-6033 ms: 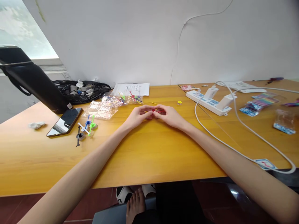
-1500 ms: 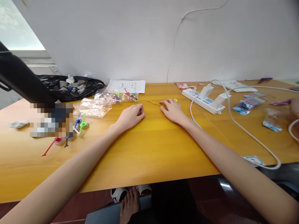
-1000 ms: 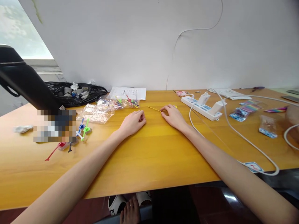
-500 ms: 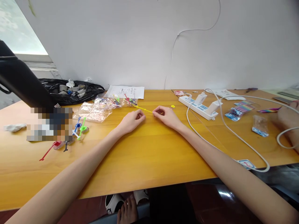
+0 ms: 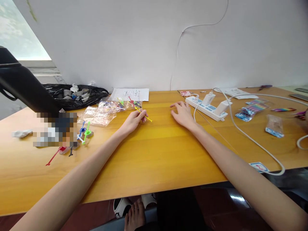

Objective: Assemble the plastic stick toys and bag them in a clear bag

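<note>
My left hand (image 5: 134, 120) is closed on a thin yellow plastic stick (image 5: 148, 119), which pokes out past the fingertips on both sides. To the right, my right hand (image 5: 182, 114) rests low over the table with its fingers apart; whether a small thing lies beneath it is hidden. Left of my left forearm lie similar plastic pieces with clear round parts: a green one (image 5: 86, 132), a blue one (image 5: 82, 131), a red one (image 5: 56, 154) and a black one (image 5: 71, 150). Beyond my left hand, clear plastic bags (image 5: 98, 115) hold more coloured pieces.
A white power strip (image 5: 205, 109) with chargers and a looping white cable (image 5: 255, 144) lies right of my right hand. A black bag (image 5: 92, 99) and a white envelope (image 5: 141, 95) sit at the back. A large black cylinder (image 5: 26, 86) leans in at left.
My right hand has let go of the yellow stick and moved right, fingers spreading, over the spot of a small yellow piece. The stick, in my left hand, now slants down to the right.
</note>
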